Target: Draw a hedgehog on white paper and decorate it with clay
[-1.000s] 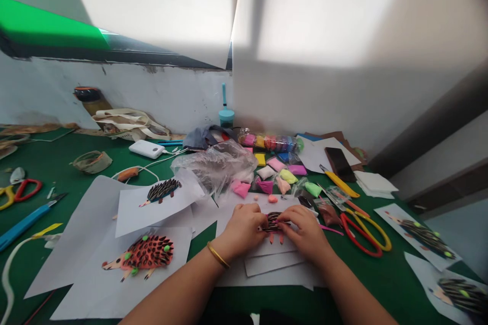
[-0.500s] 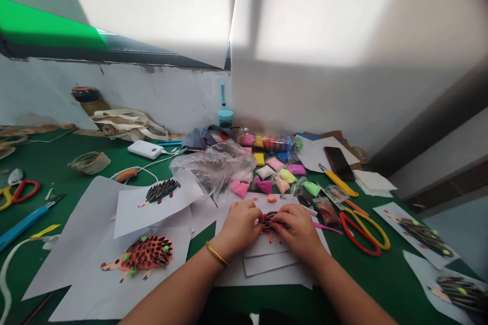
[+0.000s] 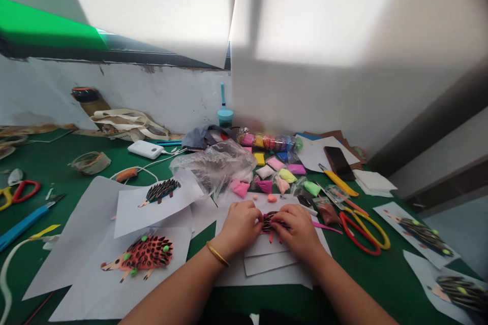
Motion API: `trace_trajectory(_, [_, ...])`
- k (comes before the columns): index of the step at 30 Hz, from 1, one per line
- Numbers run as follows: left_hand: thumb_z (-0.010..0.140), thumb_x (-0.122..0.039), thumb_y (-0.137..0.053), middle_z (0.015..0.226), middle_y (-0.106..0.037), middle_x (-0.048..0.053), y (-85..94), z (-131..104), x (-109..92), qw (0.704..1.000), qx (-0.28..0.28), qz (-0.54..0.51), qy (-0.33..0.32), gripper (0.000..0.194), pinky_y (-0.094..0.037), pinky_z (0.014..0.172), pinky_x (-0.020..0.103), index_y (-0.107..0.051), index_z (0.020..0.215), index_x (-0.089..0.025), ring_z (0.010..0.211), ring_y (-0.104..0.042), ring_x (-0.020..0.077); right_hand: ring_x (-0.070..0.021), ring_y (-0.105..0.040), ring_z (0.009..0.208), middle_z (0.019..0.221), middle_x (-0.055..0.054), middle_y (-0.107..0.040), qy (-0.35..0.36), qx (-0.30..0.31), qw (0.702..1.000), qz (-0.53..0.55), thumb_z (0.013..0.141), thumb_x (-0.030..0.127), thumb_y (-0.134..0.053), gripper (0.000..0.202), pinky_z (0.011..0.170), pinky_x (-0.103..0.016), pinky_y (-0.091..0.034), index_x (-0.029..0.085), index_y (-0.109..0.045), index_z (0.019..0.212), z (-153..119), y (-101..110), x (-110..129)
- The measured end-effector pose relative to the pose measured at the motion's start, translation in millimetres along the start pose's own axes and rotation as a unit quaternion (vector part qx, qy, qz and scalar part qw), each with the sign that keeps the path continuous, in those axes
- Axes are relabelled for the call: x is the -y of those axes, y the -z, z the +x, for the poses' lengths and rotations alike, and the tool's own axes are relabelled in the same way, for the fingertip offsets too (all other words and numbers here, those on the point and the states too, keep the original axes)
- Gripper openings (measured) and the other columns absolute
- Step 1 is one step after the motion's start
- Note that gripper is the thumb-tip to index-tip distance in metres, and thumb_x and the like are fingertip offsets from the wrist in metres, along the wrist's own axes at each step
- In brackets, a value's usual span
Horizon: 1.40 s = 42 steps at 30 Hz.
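Note:
A small hedgehog figure [image 3: 270, 223] with dark spiky quills and pinkish feet lies on stacked white cards [image 3: 270, 265] in front of me. My left hand [image 3: 241, 226] is closed at the figure's left end, with a bit of magenta by its fingertips. From the other side my right hand [image 3: 298, 229] has its fingers pinched together over the quills. Both hands cover parts of the figure, and what lies between the fingertips is hidden. Beyond them, an orange-pink lump of clay [image 3: 272, 198] sits on the paper.
Clay packets [image 3: 286, 176] and a crumpled plastic bag [image 3: 213, 165] lie behind my hands. To the right are red-and-yellow scissors [image 3: 360, 233], a yellow cutter [image 3: 340, 181] and a phone [image 3: 338, 163]. A red clay hedgehog [image 3: 147, 254] is on paper at left, beside a blue cutter [image 3: 26, 223].

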<state>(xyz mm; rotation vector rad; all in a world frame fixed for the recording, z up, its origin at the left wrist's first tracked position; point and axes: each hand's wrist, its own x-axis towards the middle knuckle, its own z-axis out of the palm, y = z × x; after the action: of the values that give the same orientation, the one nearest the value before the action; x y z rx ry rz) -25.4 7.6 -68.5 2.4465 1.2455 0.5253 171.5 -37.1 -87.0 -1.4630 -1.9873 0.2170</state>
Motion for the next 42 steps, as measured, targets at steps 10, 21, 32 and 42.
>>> trace_trajectory(10, [0.079,-0.02,-0.067,0.082,-0.065,0.001,1.0,0,0,1.0,0.0,-0.003,-0.001,0.007,-0.035,0.079,0.034,-0.073,0.079,-0.023,0.085,-0.06,0.0189,-0.0236,-0.058,0.087,0.085,-0.004,-0.065,-0.002,-0.011,1.0,0.005,0.087,0.027,-0.063,0.009,0.077,-0.037,-0.04,0.025,-0.071,0.084,1,6,-5])
trace_trajectory(21, [0.075,-0.035,-0.077,0.081,-0.063,0.0,-7.7,-4,-4,0.998,0.008,-0.007,-0.06,0.013,-0.033,0.081,0.034,-0.07,0.077,-0.023,0.084,-0.058,0.0177,-0.0219,-0.058,0.086,0.086,-0.003,-0.065,0.008,0.035,0.999,0.02,0.085,0.03,-0.067,0.007,0.077,-0.036,-0.04,0.026,-0.071,0.08,1,17,-17])
trace_trajectory(32, [0.079,-0.03,-0.071,0.085,-0.063,0.002,-11.8,-6,-13,0.998,-0.001,0.032,-0.063,0.009,-0.031,0.08,0.036,-0.068,0.082,-0.023,0.087,-0.057,0.0191,-0.0217,-0.057,0.088,0.089,-0.002,-0.064,0.029,0.066,0.997,0.027,0.078,0.02,-0.072,0.008,0.079,-0.037,-0.039,0.027,-0.071,0.079,1,13,-13])
trace_trajectory(42, [0.08,-0.033,-0.069,0.085,-0.064,0.002,-11.9,-6,-13,0.999,0.013,0.019,-0.045,0.01,-0.031,0.082,0.036,-0.07,0.081,-0.023,0.087,-0.057,0.0193,-0.0221,-0.057,0.091,0.091,-0.003,-0.065,0.037,0.072,0.997,0.006,0.078,0.019,-0.069,0.009,0.08,-0.038,-0.04,0.027,-0.071,0.078,0,13,-4])
